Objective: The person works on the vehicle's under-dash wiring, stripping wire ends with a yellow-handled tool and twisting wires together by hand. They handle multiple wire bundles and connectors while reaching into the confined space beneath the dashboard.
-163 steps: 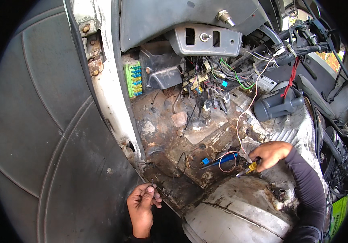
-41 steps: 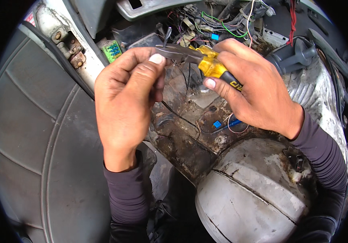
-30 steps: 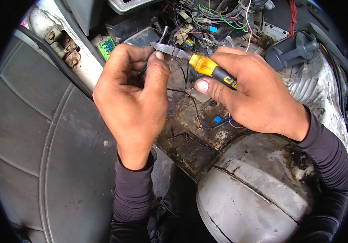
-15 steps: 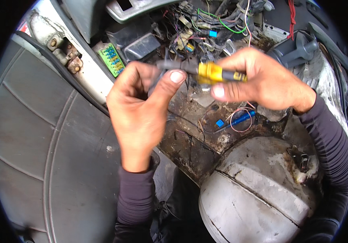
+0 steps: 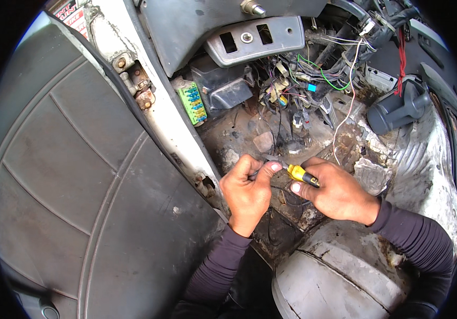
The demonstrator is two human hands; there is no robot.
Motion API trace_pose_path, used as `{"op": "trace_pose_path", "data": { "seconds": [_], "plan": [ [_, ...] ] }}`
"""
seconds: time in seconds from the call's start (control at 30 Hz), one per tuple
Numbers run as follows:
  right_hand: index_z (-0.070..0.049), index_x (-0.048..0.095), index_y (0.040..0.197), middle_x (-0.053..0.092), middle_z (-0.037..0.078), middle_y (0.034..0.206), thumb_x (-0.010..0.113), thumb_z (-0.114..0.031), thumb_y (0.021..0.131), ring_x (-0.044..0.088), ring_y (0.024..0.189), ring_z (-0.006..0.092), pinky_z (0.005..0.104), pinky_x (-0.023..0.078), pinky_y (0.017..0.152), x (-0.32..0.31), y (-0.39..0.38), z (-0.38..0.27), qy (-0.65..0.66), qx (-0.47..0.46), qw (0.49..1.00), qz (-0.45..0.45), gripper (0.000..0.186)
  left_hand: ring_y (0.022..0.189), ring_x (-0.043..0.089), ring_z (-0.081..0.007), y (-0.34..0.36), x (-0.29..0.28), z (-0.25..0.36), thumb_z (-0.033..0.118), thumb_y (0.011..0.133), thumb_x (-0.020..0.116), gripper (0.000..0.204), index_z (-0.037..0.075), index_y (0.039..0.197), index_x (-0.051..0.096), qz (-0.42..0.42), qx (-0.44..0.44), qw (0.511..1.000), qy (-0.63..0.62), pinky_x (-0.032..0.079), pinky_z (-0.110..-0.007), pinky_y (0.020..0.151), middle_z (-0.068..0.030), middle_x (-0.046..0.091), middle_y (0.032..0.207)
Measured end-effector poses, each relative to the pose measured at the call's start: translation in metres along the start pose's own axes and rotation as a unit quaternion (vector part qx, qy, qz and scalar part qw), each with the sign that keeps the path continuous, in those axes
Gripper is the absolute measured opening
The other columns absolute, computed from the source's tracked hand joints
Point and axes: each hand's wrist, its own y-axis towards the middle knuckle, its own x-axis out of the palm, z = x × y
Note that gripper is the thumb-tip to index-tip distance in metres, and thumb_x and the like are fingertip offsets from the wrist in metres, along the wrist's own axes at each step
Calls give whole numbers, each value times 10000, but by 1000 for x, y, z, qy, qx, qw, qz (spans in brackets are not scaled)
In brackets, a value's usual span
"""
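Green fuse block (image 5: 186,104) holds fuses (image 5: 195,103); right hand (image 5: 340,192) grips yellow-handled tool (image 5: 298,173)

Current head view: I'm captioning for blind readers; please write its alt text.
A person's right hand holds a yellow-and-black tool, its metal end at the pinched left hand, over a vehicle's stained floor. Beyond are tangled wires and a green fuse block; a dark door panel fills the left.

Left sleeve (image 5: 219,268), right sleeve (image 5: 417,228): dark purplish-grey, long, close-fitting, finely wrinkled.
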Motion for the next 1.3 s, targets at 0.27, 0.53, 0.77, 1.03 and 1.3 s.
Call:
{"op": "trace_pose_path", "data": {
  "seconds": [0.27,0.53,0.77,1.03,1.3],
  "plan": [
    [67,663,1002,633,260,1066,703,-287,970,627,1045,470,519,487,912,23,-2,7,-7,10,999,39,358,657,390,-37,-6,8,-13,44,824,879,326,12,726,570,21,0,1000,1,364,-242,577,60,516,634],
    [72,639,1070,629,256,1078,683,-323,989,613,1070,462,511,478,924,19,4,13,19,39,999,32,406,641,397,-38,-1,22,-7,88,807,908,387,37,714,536,50,-45,997,-23,369,-250,565,60,502,621],
    [89,662,1044,667,308,1055,686,-387,987,651,1047,478,521,500,909,25,5,18,26,96,995,28,479,640,383,-47,-8,15,-15,164,742,967,497,47,662,491,64,-54,995,63,365,-265,559,59,462,608],
    [65,736,1011,745,251,995,706,-346,892,733,972,391,477,560,838,-16,13,53,-242,97,918,-298,429,708,467,-44,-8,-6,-17,151,883,858,242,30,990,678,14,-22,999,43,393,-241,625,70,578,783],
    [16,761,1035,751,222,972,649,-456,988,700,961,429,508,528,863,-11,7,102,-298,36,848,-437,488,789,615,-73,23,-27,22,82,1036,643,111,-11,1075,689,-132,19,991,32,500,-251,703,-11,676,903]
  ]
}}
